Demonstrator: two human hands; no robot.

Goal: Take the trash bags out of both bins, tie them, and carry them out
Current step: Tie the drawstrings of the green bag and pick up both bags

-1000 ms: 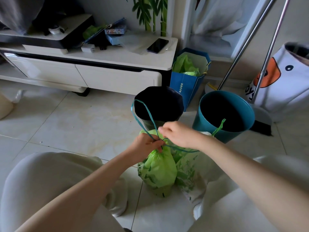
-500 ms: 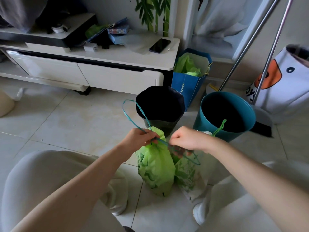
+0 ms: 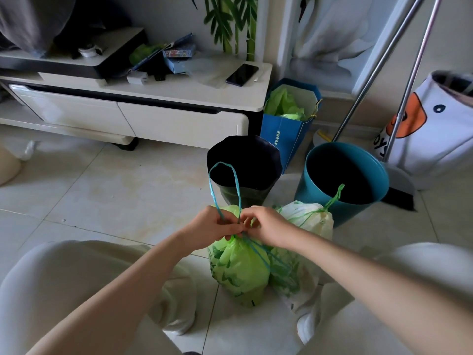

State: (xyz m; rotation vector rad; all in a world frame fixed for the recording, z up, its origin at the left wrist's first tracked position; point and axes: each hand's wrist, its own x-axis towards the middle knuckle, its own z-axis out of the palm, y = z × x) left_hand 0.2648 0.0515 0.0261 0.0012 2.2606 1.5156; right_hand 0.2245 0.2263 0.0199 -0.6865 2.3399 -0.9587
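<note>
A green trash bag point(image 3: 240, 272) stands on the tiled floor between my knees. Its teal drawstring point(image 3: 225, 185) loops up from the gathered neck. My left hand point(image 3: 212, 229) and my right hand point(image 3: 266, 226) meet at that neck, each pinching the drawstring. Just right of it leans a white trash bag point(image 3: 309, 219) with green leaf print, its neck cinched by a green tie. Behind the bags stand a black bin point(image 3: 243, 165) and a teal bin point(image 3: 345, 175), both dark inside.
A white TV cabinet point(image 3: 153, 116) with a phone point(image 3: 242, 74) on top runs along the back. A blue paper bag point(image 3: 286, 134) holding green plastic stands by it. Two metal poles point(image 3: 399, 80), a dustpan and a white duck-print bag point(image 3: 435, 129) crowd the right.
My hands have come back together at the green bag's neck after pulling apart. The drawstring loop now stands upright over the bag instead of stretching left.
</note>
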